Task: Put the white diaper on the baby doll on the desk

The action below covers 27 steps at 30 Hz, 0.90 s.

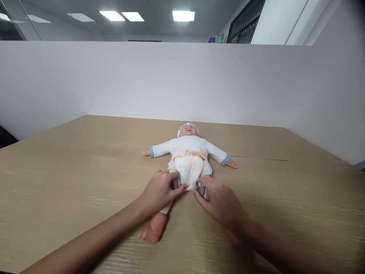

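Note:
A baby doll (188, 144) lies on its back on the table, head away from me and arms spread. It wears a white outfit with blue cuffs and a white headband with lettering. A white diaper (188, 168) with a coloured printed strip at its waist covers the doll's middle. My left hand (163, 189) pinches the diaper's lower edge on the left side, by the leg opening. Opposite it, my right hand (217, 198) pinches the right lower edge. The doll's left-side foot (154, 229) shows below my left wrist; the other leg is mostly hidden under my right arm.
The wooden table (85, 167) has thin seam lines across it. A white partition (182, 80) rises along its far edge, and a white wall (330, 95) stands at the right. Over the partition show ceiling lights (183, 16) and a dark barred window frame (245, 23).

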{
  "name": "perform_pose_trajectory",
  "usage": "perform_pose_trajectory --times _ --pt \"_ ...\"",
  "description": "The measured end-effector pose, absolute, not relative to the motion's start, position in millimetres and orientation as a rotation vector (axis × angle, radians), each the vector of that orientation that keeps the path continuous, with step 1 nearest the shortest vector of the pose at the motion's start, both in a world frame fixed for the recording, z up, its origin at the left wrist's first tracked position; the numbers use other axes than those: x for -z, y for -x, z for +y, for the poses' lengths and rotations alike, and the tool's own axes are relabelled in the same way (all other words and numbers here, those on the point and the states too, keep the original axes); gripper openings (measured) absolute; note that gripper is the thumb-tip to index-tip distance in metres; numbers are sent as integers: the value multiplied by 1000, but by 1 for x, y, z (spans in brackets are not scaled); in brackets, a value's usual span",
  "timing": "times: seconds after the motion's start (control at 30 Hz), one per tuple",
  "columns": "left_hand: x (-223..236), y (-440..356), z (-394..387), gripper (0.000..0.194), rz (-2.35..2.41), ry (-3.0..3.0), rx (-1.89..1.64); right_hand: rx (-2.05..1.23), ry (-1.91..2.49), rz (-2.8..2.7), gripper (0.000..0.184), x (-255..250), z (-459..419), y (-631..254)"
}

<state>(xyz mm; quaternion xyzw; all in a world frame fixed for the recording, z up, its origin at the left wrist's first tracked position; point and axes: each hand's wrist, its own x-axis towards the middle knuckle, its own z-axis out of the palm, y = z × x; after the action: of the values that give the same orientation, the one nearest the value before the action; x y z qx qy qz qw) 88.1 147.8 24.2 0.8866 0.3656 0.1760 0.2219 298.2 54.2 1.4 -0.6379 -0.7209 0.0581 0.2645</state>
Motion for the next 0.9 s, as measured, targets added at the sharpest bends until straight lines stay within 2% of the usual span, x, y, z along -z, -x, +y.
perform_pose_trajectory --times 0.2,0.37,0.47,0.53,0.9 --pt "-10 -85 149 27 838 -2515 -663 -75 1730 -1944 0 8 40 -289" --pt "-8 -81 148 12 744 -2488 -828 -137 1671 -1906 12 5 36 -288" --pt "-8 -83 148 8 733 -2487 -794 -160 1655 -1902 9 3 37 -287" --pt "-7 -85 148 9 736 -2459 -760 -176 1674 -1884 5 2 40 -287" --pt "5 -86 155 32 790 -2087 -866 -293 1825 -1641 19 4 53 -293"
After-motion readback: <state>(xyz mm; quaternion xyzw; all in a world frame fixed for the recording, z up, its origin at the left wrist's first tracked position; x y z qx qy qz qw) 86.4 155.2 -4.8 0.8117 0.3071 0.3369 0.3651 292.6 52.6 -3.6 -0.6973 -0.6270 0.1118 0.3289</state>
